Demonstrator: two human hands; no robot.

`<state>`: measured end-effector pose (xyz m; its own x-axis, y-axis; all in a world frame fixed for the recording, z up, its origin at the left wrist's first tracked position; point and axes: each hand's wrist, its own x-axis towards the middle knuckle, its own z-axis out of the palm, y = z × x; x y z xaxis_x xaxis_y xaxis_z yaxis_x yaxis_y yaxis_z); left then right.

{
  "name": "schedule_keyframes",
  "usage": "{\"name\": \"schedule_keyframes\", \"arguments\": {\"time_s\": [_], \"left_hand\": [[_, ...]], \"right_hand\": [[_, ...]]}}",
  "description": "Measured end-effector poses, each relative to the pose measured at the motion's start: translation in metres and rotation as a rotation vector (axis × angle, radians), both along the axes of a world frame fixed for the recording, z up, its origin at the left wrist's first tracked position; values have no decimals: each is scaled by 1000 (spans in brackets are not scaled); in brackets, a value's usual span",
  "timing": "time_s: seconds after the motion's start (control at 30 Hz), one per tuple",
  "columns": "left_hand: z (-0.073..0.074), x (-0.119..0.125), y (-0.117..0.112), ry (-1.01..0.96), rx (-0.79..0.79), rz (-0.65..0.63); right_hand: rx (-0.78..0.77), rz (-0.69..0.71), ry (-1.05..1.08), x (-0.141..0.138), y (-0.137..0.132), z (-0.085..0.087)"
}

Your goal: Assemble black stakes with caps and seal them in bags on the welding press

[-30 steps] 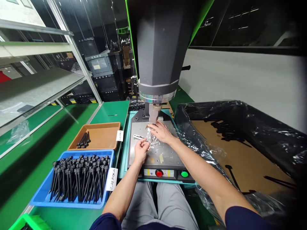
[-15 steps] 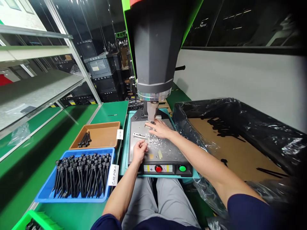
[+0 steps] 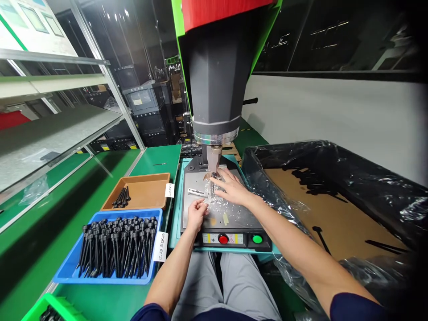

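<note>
Under the press machine's metal horn (image 3: pixel 214 158), a small black part (image 3: pixel 214 175) stands in a clear-looking holder on the steel plate (image 3: pixel 197 219). My right hand (image 3: pixel 234 189) is just to the right of it, fingers spread; whether a fingertip touches it I cannot tell. Near the front of the holder, my left hand (image 3: pixel 196 215) is closed in a pinch, and what lies between the fingertips is too small to make out. A slotted metal bar (image 3: pixel 197 192) sits on the plate just beyond my left hand. Shiny bits are scattered over the plate.
To the left, a blue tray (image 3: pixel 100 280) holds many black stemmed parts; a brown tray (image 3: pixel 147 179) behind it holds several. A red button (image 3: pixel 223 239) and a green button (image 3: pixel 257 239) face me. At right stands a plastic-lined box (image 3: pixel 287 214) with black parts.
My right hand has drawn slightly back to the right with its fingers spread wider, and the black part below the horn shows more. My left hand stays pinched. The view has tilted up a little.
</note>
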<state>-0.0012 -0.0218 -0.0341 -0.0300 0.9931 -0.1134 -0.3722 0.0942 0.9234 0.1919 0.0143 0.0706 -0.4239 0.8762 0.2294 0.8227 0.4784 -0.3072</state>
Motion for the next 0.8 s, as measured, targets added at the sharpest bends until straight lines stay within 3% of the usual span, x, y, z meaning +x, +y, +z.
{"name": "schedule_keyframes", "arguments": {"time_s": [0.23,0.37,0.5,0.63,0.8], "left_hand": [[-2,-5,-1,72,19,2],[0,-17,-10,227,140,53],[-12,-41,-43,527,230,162],[-44,-65,-83,830,309,253],[-81,-87,-104,980,252,238]], "right_hand": [[101,124,289,29,-84,-21],[-53,106,435,42,-138,-37],[-259,-204,495,63,-175,-85],[-315,-577,562,81,-185,-142],[-242,-682,633,78,-172,-177]]}}
